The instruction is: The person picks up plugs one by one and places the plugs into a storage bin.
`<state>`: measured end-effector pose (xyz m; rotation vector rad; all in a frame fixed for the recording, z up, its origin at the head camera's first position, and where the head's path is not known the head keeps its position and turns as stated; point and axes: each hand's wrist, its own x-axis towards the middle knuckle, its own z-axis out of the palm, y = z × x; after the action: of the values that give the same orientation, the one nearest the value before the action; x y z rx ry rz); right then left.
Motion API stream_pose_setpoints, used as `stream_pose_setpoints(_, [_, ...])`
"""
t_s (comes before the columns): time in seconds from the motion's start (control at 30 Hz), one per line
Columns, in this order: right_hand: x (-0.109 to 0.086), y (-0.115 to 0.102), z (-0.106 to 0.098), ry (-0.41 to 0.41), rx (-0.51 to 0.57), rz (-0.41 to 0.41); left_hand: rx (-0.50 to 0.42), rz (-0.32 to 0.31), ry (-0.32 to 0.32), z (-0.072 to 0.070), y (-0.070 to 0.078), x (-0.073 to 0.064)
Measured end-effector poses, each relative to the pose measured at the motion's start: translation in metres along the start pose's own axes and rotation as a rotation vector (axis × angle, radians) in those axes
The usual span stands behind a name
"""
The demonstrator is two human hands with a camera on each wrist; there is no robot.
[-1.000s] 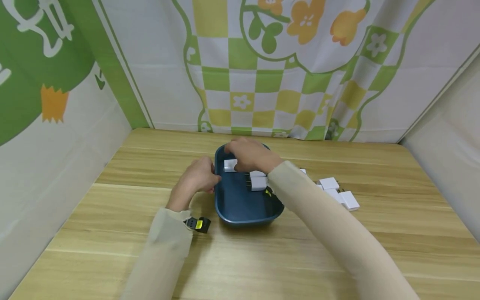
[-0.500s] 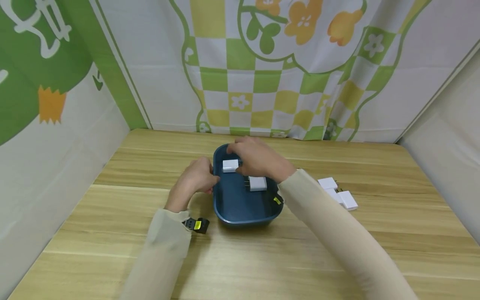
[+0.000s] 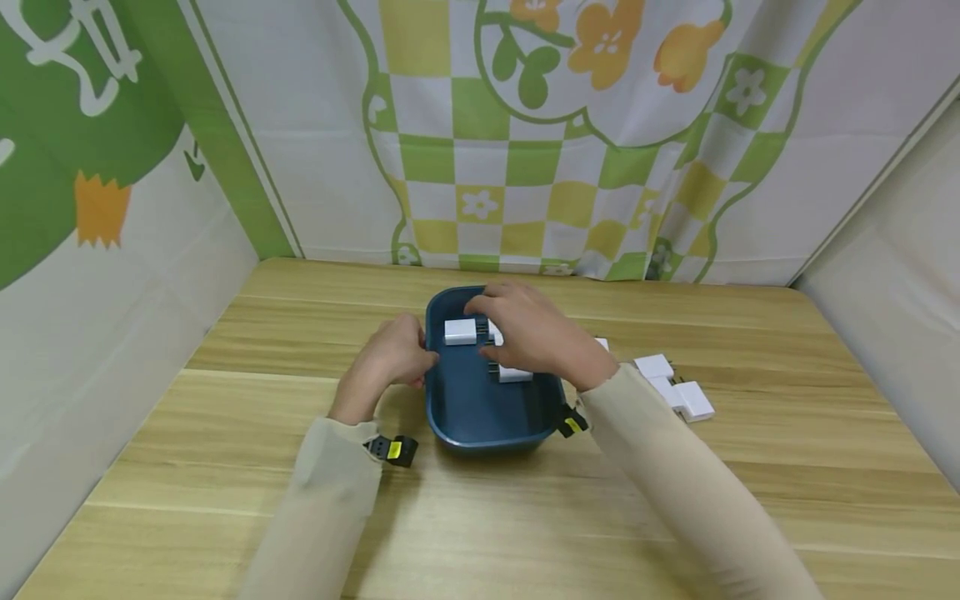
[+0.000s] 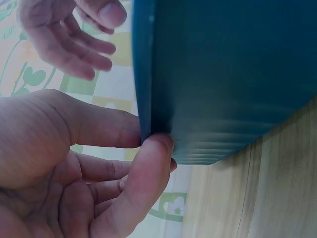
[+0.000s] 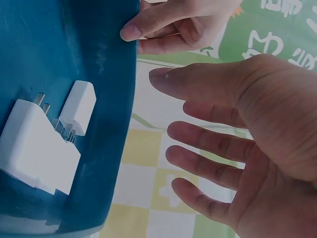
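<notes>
My left hand (image 3: 390,354) pinches the left rim of a dark blue plastic basin (image 3: 487,442), as the left wrist view also shows, with the thumb (image 4: 111,126) on one side of the wall. Above the basin hovers my right hand (image 3: 538,335), its fingers loosely spread and holding nothing. White plug chargers lie inside the basin. One charger (image 3: 460,332) is near the left wall, prongs pointing right. Another charger (image 3: 516,375) sits nearer the middle, partly covered by the right hand in the head view. In the right wrist view, white chargers (image 5: 37,148) lie side by side.
Right of the basin, several more white chargers (image 3: 693,402) lie in a cluster on the wooden table (image 3: 480,533). One charger (image 3: 603,342) peeks out behind the right forearm. A patterned curtain (image 3: 480,158) hangs at the table's back edge.
My right hand has drawn away from the charger by the left wall, moving right and slightly nearer. That charger now shows fully, prongs included. The left hand keeps its grip on the rim.
</notes>
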<state>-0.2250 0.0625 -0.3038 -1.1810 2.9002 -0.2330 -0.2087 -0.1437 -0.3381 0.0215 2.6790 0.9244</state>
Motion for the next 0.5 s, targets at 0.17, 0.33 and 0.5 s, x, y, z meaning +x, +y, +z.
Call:
stream_pose_setpoints(0.17, [-0.015,0.005,0.004,0.032,0.031,0.02,0.0,0.002,0.005,0.001,0.001,0.0])
stream_pose_setpoints(0.33, [-0.03,0.01,0.01,0.053,0.062,0.049,0.007,0.003,0.008,0.0,0.002,0.0])
stream_pose_setpoints(0.5, [-0.045,0.015,0.014,0.094,0.091,0.076,0.007,0.002,0.012,0.0,0.001,-0.001])
